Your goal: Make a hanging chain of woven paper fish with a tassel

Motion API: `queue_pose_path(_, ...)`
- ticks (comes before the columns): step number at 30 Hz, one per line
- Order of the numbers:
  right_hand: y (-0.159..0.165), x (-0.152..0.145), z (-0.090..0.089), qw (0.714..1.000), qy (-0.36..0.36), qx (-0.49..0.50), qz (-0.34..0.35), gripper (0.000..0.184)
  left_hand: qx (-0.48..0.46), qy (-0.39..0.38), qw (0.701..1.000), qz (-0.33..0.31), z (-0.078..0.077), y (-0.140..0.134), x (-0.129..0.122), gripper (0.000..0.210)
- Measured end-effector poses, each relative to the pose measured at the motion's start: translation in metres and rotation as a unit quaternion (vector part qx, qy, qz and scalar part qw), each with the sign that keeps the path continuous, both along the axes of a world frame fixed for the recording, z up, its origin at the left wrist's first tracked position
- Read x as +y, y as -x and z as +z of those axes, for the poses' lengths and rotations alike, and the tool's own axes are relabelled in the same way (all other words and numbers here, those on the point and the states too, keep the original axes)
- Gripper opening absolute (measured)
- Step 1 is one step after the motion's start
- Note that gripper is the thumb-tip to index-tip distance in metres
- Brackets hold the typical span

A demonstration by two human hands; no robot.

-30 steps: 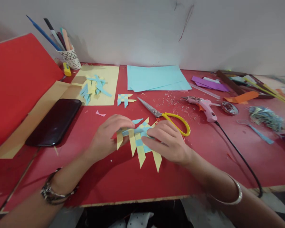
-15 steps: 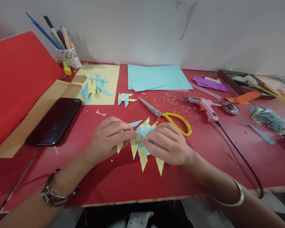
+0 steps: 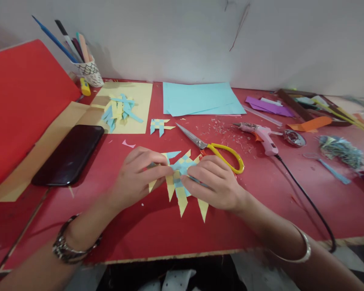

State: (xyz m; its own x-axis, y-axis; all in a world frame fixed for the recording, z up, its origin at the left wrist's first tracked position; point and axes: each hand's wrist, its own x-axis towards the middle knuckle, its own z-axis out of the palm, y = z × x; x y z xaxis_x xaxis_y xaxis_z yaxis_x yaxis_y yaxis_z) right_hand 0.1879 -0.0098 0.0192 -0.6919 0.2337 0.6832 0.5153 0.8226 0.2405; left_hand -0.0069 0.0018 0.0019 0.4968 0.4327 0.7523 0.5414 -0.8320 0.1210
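Observation:
Between my hands is a woven piece of blue and yellow paper strips (image 3: 182, 190), its pointed ends sticking out above and below. My left hand (image 3: 142, 171) pinches its left side with closed fingers. On the right side, my right hand (image 3: 214, 182) grips it too, fingers bent over the strips, which hide part of the weave. Just beyond my right hand lie scissors (image 3: 200, 143) with yellow handles, blades pointing up and left. A smaller woven paper fish (image 3: 159, 126) rests flat on the table beyond my hands.
Left are a dark phone (image 3: 69, 155) and a pile of paper strips (image 3: 121, 109) on a yellow sheet. Blue sheets (image 3: 200, 99) lie by the wall. A pink glue gun (image 3: 262, 137) and its cable occupy the right, near paper crumbs. A pen cup (image 3: 91, 72) stands back left.
The woven paper has shifted very slightly upward in my fingers, and its top left strip shows a little more yellow. Both hands keep their hold.

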Motion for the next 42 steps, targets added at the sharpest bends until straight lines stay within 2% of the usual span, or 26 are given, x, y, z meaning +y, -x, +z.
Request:
queue_pose_path(4, 0.0, -0.0001, 0.0008, 1.0, -0.006, 0.004, -0.001, 0.02, -0.023, -0.005, 0.999, 0.021, -0.0001, -0.0015, 0.0008, 0.012)
queue_pose_path(8, -0.0003, 0.0003, 0.0015, 1.0, -0.009, 0.005, 0.001, 0.021, -0.054, 0.02, 0.998, 0.041, -0.0027, 0.0, 0.0037, 0.023)
queue_pose_path(13, -0.0001, 0.0002, 0.0016, 1.0, -0.013, 0.003, 0.001, 0.02, -0.017, -0.016, 1.0, 0.014, -0.0014, 0.0013, 0.003, 0.009)
queue_pose_path(17, 0.0001, 0.0004, 0.0011, 1.0, 0.0, -0.002, 0.001, 0.02, -0.003, -0.03, 1.0, -0.004, 0.0011, 0.0008, 0.0013, 0.011)
queue_pose_path(26, -0.0009, 0.0, 0.0004, 1.0, -0.002, 0.0, -0.003, 0.021, -0.03, -0.001, 0.999, -0.013, 0.006, 0.0004, 0.0019, 0.017)
queue_pose_path(33, -0.0001, -0.0005, 0.0016, 1.0, -0.012, -0.007, -0.006, 0.021, -0.006, 0.029, 1.0, -0.008, -0.0002, 0.0018, 0.0016, 0.016)
queue_pose_path(38, -0.0003, 0.0, 0.001, 1.0, -0.014, -0.008, -0.004, 0.019, -0.014, 0.027, 0.999, -0.029, 0.0012, 0.0011, 0.0015, 0.014)
queue_pose_path(42, -0.0003, 0.0, 0.001, 1.0, -0.013, -0.013, -0.009, 0.02, -0.014, 0.02, 0.999, -0.023, 0.0034, 0.0011, 0.0011, 0.015)
